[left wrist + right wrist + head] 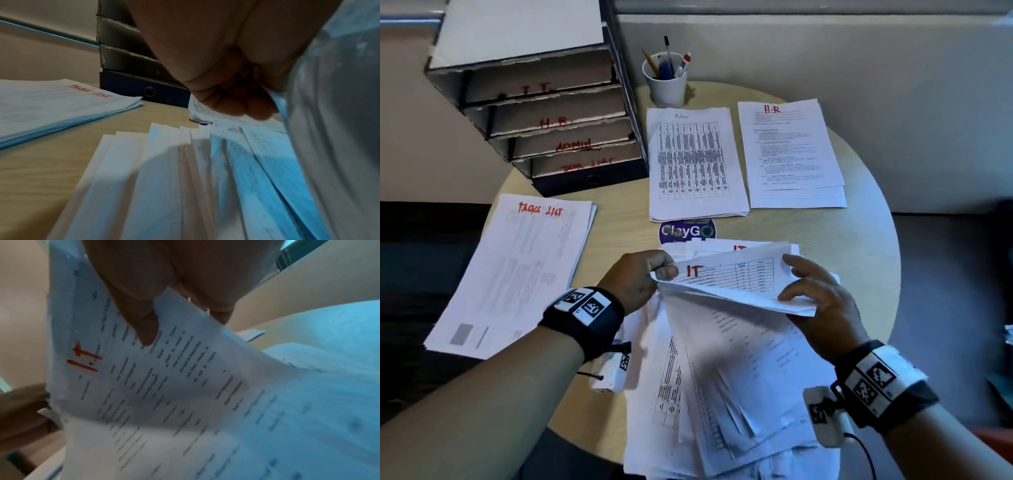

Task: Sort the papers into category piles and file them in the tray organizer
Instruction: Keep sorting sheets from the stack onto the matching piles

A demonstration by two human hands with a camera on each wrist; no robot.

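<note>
A lifted bundle of sheets marked "IT" [736, 277] in red bends up over the fanned unsorted papers [739, 377] at the table's near edge. My left hand [666, 270] pinches the bundle's top-left corner; in the left wrist view the left hand [236, 104] curls over the fanned sheets [185, 178]. My right hand [791, 284] holds the bundle's right edge, and the right wrist view shows the right hand [152, 318] pinching the IT sheet [164, 378]. Sorted piles lie around: Tasks List [517, 274], Admin [695, 164], H.R [791, 154]. The labelled tray organizer [544, 113] stands back left.
A white cup of pens [666, 78] stands behind the Admin pile. A round ClayGo sticker [686, 231] shows on the round wooden table [866, 240]. More IT-marked sheets [739, 247] lie just behind the lifted bundle. A grey partition runs behind the table.
</note>
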